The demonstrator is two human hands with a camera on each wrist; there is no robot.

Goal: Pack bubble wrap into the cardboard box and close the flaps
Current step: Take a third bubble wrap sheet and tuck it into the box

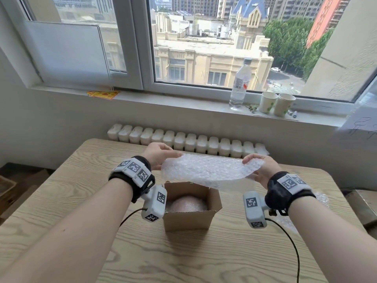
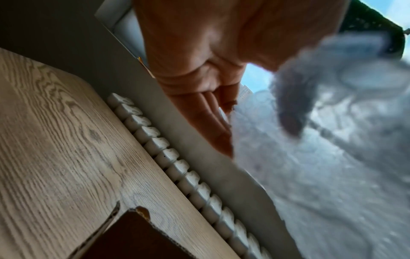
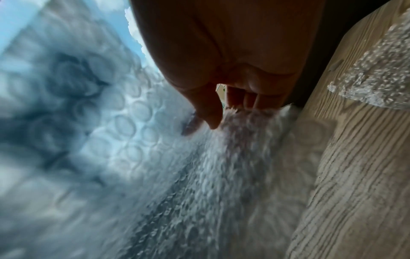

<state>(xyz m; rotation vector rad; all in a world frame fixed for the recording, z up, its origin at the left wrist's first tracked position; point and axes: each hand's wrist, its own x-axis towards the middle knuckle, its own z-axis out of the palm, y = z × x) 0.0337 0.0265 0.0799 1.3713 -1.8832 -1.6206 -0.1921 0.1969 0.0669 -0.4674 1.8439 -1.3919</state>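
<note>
A sheet of clear bubble wrap (image 1: 210,170) is stretched between both hands, above and just behind the open cardboard box (image 1: 189,219). My left hand (image 1: 161,158) pinches its left edge; in the left wrist view the fingers (image 2: 213,126) lie against the bubble wrap (image 2: 332,157). My right hand (image 1: 259,166) pinches the right edge; the right wrist view shows the thumb (image 3: 208,112) pressed on the bubble wrap (image 3: 133,122). Inside the box lies a pinkish rounded bundle in bubble wrap (image 1: 188,204). The box flaps stand open.
The box sits mid-table on a light wooden table (image 1: 183,252). More loose bubble wrap (image 1: 318,201) lies at the right edge. A white radiator (image 1: 183,141) runs behind the table. On the windowsill stand a water bottle (image 1: 239,84) and two paper cups (image 1: 277,103).
</note>
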